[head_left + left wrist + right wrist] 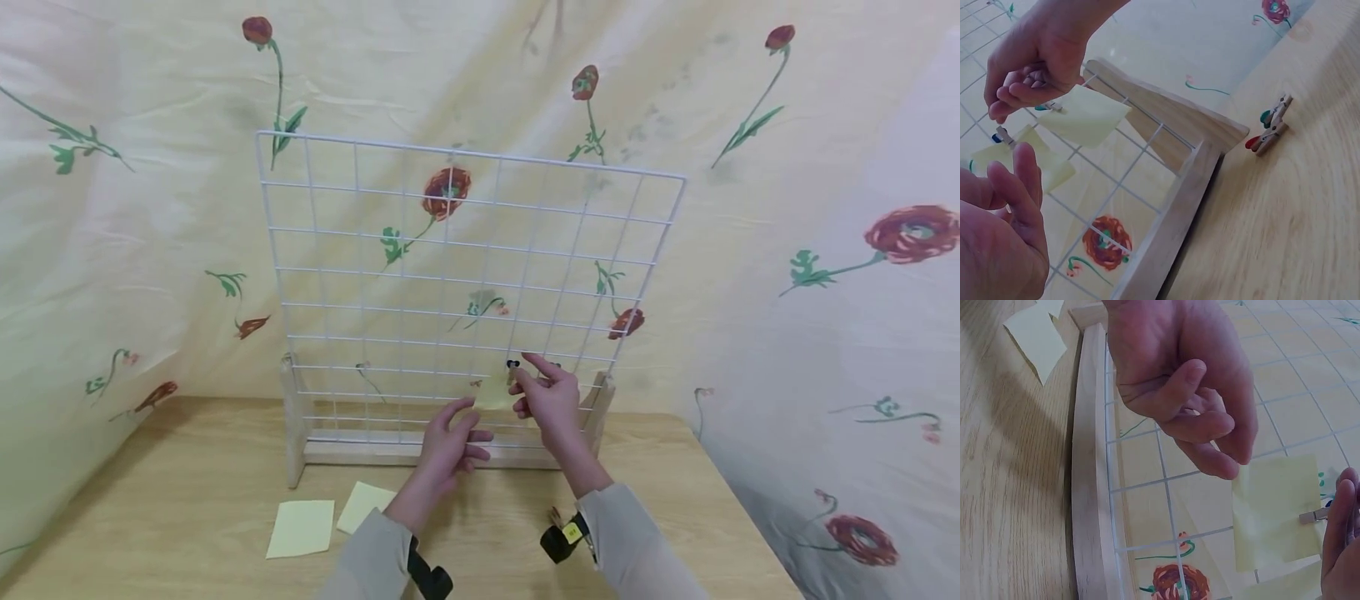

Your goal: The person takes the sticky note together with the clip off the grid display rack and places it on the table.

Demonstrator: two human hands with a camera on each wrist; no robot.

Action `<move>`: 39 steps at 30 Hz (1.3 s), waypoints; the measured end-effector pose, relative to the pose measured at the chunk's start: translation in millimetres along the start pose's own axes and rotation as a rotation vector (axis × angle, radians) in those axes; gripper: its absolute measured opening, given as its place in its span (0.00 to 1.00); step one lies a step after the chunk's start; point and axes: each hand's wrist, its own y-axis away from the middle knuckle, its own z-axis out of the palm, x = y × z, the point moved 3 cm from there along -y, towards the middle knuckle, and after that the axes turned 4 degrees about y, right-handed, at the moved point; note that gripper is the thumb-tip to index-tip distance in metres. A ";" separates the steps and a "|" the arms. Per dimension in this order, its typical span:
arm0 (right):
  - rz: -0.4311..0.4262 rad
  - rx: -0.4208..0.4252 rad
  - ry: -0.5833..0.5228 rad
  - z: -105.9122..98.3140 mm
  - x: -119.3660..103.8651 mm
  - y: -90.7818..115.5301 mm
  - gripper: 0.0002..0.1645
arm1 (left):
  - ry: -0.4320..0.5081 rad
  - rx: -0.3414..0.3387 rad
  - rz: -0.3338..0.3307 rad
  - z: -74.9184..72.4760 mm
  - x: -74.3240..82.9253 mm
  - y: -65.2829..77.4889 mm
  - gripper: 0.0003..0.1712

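Note:
A pale yellow sticky note (491,393) lies against the lower part of the white wire grid (442,247). A small wooden clothespin (1314,516) with a dark blue decoration sits on the note's edge. My left hand (447,446) pinches the note's side corner between its fingertips. Beside the clothespin is my right hand (553,400), its index finger extended and the others bent. The clothespin's decorated end shows uncovered next to those fingertips. A second yellow note (1088,119), held by another clothespin (1052,106), hangs on the grid behind the right hand.
Two more sticky notes, one square (302,529) and one tilted (365,505), lie on the wooden table at left. Two loose clothespins, one green-topped (1279,111) and one red-topped (1266,139), lie at right. Wooden feet (294,421) support the grid before a flowered cloth (795,333).

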 end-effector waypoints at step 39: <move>0.012 -0.035 0.064 7.2 0.6 -8.7 0.16 | 0.014 0.075 0.036 0.7 -23.2 -34.9 0.25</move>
